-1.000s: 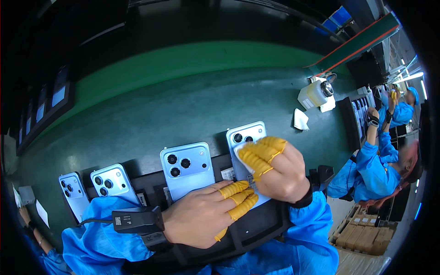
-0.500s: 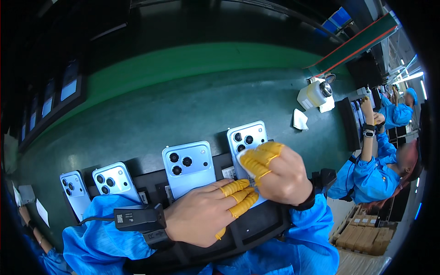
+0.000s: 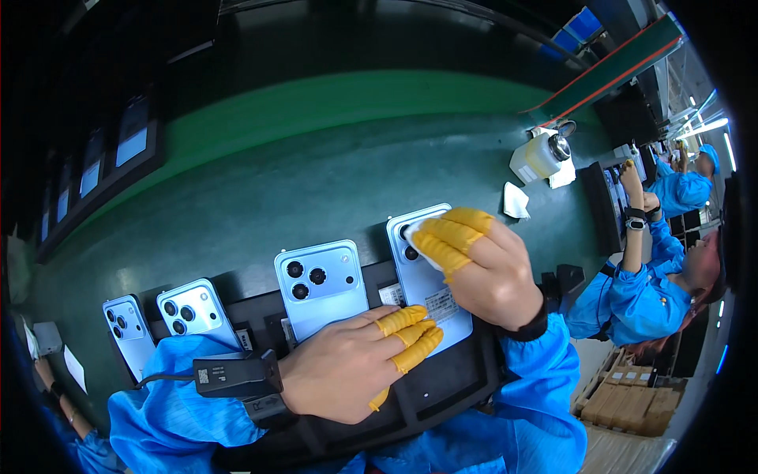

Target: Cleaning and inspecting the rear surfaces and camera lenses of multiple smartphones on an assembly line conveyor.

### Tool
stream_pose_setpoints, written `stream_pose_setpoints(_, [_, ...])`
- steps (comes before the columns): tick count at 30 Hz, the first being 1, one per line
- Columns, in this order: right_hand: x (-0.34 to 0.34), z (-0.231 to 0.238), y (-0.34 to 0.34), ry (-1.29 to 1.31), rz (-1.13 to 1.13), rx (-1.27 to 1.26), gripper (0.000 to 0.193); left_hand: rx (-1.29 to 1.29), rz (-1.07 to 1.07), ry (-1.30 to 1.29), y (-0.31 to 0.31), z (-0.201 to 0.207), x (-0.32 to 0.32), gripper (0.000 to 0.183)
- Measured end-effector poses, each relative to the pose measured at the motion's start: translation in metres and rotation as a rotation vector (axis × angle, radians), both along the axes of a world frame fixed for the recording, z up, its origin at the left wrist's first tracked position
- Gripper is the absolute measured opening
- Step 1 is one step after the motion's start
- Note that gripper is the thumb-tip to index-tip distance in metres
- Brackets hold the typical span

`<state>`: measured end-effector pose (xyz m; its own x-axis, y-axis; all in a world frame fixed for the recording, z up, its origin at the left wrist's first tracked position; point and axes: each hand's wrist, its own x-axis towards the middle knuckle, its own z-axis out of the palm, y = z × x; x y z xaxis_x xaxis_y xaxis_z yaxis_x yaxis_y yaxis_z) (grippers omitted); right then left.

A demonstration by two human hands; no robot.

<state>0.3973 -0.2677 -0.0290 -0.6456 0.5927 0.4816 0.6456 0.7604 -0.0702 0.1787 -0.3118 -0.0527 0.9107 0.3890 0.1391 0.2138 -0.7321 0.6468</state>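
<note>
My right hand (image 3: 497, 276), with yellow finger cots on its fingers, pinches a white wipe (image 3: 424, 247). It presses the wipe onto the camera corner of a light blue phone (image 3: 417, 283), partly covering the lenses. My left hand (image 3: 347, 367), also in yellow finger cots, lies flat with fingers stretched out, their tips at the lower left edge of that phone. Left of it, another blue phone (image 3: 328, 304) lies back up, its lower part behind my left hand. Two more such phones, one silvery blue (image 3: 209, 322) and one at the far left (image 3: 136, 338), sit in the same black tray (image 3: 434, 399).
A whitish bottle (image 3: 537, 162) with a dark cap and a crumpled white cloth (image 3: 515, 201) stand on the green table (image 3: 316, 178). A black rack (image 3: 148, 162) holds phones at left. Co-workers in blue (image 3: 639, 304) are at right; another person's arm (image 3: 67, 407) shows at left.
My right hand has moved up and slightly right with the wipe, onto the phone's lenses, uncovering the printed label lower down. My left hand has hardly moved.
</note>
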Motion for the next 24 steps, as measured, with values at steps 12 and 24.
stream_pose_setpoints(12, [0.004,0.001,-0.006,-0.061,-0.021,0.015,0.029,0.01,0.017,-0.03,-0.001,-0.002,0.001,0.066])
stream_pose_setpoints(24, [0.037,0.015,-0.023,-0.132,-0.188,-0.172,0.03,-0.028,-0.027,0.035,0.0,-0.003,0.0,0.065])
